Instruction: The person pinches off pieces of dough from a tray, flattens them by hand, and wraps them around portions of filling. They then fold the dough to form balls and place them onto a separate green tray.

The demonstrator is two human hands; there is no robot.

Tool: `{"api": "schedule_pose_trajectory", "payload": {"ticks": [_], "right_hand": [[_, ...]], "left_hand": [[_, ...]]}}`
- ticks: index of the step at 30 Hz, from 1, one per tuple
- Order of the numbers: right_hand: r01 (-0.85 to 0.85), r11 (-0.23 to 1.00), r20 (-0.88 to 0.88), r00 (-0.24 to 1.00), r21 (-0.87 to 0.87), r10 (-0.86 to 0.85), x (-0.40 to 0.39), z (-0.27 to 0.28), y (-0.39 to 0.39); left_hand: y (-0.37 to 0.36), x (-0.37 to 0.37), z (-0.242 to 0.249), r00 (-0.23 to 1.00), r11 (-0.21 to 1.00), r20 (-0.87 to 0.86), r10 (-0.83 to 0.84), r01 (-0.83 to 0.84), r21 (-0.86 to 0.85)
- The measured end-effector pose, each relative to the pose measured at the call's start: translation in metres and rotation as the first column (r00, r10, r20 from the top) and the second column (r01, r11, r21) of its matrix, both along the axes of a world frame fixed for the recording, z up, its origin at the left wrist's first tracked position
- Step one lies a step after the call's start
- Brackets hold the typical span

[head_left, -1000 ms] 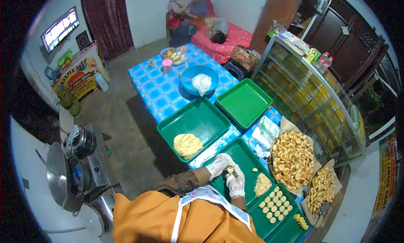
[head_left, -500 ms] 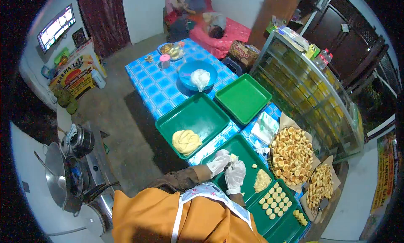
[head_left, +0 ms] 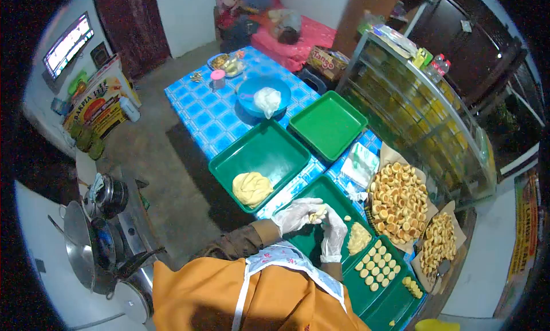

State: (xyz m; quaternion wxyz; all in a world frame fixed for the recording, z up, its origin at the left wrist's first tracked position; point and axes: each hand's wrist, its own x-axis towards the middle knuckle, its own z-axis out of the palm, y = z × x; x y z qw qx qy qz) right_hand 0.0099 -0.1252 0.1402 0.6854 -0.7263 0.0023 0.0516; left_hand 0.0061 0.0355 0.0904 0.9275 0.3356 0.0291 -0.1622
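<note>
Both my hands wear clear plastic gloves and meet over a dark green tray [head_left: 303, 244]. Fingers curled, my left hand [head_left: 297, 215] grips a small pale piece of dough [head_left: 318, 214]. My right hand [head_left: 333, 235] closes on the same piece from the other side; its fingertips are partly hidden. Right of them lies a mound of pale filling [head_left: 359, 238], with a small loose bit [head_left: 347, 218] above it. Several flat round dough pieces [head_left: 378, 266] stand in rows on the nearer tray, beside a short row of yellow lumps [head_left: 412, 287].
A big dough ball [head_left: 252, 189] rests in another green tray [head_left: 260, 153]. Beyond are a lighter green tray [head_left: 329, 125] and a blue basin [head_left: 246, 105] holding a white bag [head_left: 268, 101]. Baked rounds [head_left: 398, 202] fill a basket at right, near a glass case [head_left: 418, 107]. Pans [head_left: 77, 228] stand left.
My hands have shifted slightly apart, and the dough piece between the fingers shows more plainly. The whole view has tilted a little with my head.
</note>
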Motion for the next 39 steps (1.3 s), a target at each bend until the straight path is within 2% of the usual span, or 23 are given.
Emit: {"api": "schedule_pose_trajectory", "payload": {"ticks": [2,3,4,5,6,7,8,9,10,12,16,19,22,25,26,30,33,36,37,38,39], "right_hand": [[-0.179,0.96,0.151,0.965,-0.218,0.214,0.001,-0.026,-0.011],[-0.111,0.874,0.386,0.866,-0.474,0.319,0.006,-0.035,-0.015],[-0.119,0.876,0.4,0.855,-0.467,0.33,0.003,-0.038,-0.017],[-0.203,0.936,0.309,0.905,-0.286,0.291,0.002,-0.037,-0.015],[-0.242,0.968,0.154,0.961,0.059,0.231,0.004,-0.035,-0.011],[-0.207,0.884,-0.003,0.973,0.419,0.229,0.004,-0.033,-0.009],[-0.115,0.738,-0.113,0.961,0.665,0.251,0.004,-0.027,-0.006],[-0.005,0.555,-0.192,0.936,0.832,0.296,0.003,-0.014,-0.003],[0.006,0.537,-0.198,0.933,0.843,0.3,0.0,-0.019,-0.005],[0.01,0.501,-0.199,0.924,0.866,0.327,0.0,-0.025,-0.007],[0.036,0.556,-0.202,0.95,0.83,0.24,-0.008,-0.017,-0.001],[0.001,0.606,-0.161,0.964,0.795,0.211,-0.007,-0.035,-0.004],[-0.101,0.835,0.045,0.995,0.54,0.092,-0.01,-0.026,-0.002],[-0.12,0.934,-0.024,0.99,0.337,0.136,-0.011,-0.001,-0.008],[-0.126,0.883,-0.062,0.983,0.452,0.172,-0.009,-0.001,-0.008],[-0.126,0.787,-0.2,0.932,0.604,0.302,-0.007,0.006,-0.01],[-0.196,0.856,-0.138,0.946,0.478,0.293,-0.012,0.021,-0.013],[-0.212,0.954,0.04,0.977,0.211,0.208,-0.014,0.015,-0.014],[-0.206,0.969,0.11,0.975,0.136,0.192,-0.016,0.017,-0.013],[-0.178,0.981,0.078,0.982,0.076,0.172,-0.019,0.015,-0.014],[-0.178,0.983,0.137,0.976,0.048,0.17,-0.021,0.012,-0.015]], "left_hand": [[0.004,0.003,-0.011,0.988,0.989,0.15,-0.028,0.006,0.15],[0.001,0.003,-0.02,0.993,0.995,0.116,-0.03,0.02,0.093],[-0.001,0.002,-0.03,0.996,0.999,0.08,-0.033,0.031,0.036],[0.002,0.001,-0.018,0.996,0.998,0.072,-0.044,0.04,0.052],[0.008,0.004,0.001,0.996,0.996,0.069,-0.054,0.049,0.072],[0.012,0.006,0.016,0.995,0.994,0.071,-0.064,0.057,0.096],[0.011,0.003,0.032,0.998,0.995,0.029,-0.064,0.062,0.074],[0.012,0.004,0.045,0.998,0.997,0.002,-0.059,0.059,0.057],[0.014,0.005,0.049,0.997,0.997,-0.002,-0.076,0.076,0.033],[0.014,0.006,0.05,0.997,0.99,-0.004,-0.083,0.083,0.117],[0.015,0.006,0.043,0.993,0.976,0.002,-0.119,0.117,0.186],[0.016,0.003,0.039,0.991,0.958,0.005,-0.131,0.126,0.258],[0.019,0.003,0.034,0.991,0.933,0.026,-0.132,0.115,0.34],[0.02,-0.004,0.053,0.986,0.854,0.063,-0.157,0.103,0.509],[0.02,-0.004,0.054,0.982,0.855,0.075,-0.174,0.113,0.506],[0.024,-0.003,0.053,0.952,0.845,0.096,-0.292,0.209,0.492],[0.022,-0.006,0.058,0.938,0.822,0.083,-0.336,0.249,0.512],[0.015,-0.015,0.064,0.955,0.81,0.071,-0.288,0.203,0.55],[0.015,-0.016,0.062,0.957,0.81,0.031,-0.289,0.227,0.541],[0.015,-0.015,0.06,0.957,0.81,-0.007,-0.29,0.25,0.531],[0.014,-0.014,0.06,0.956,0.81,-0.045,-0.291,0.271,0.52]]}}
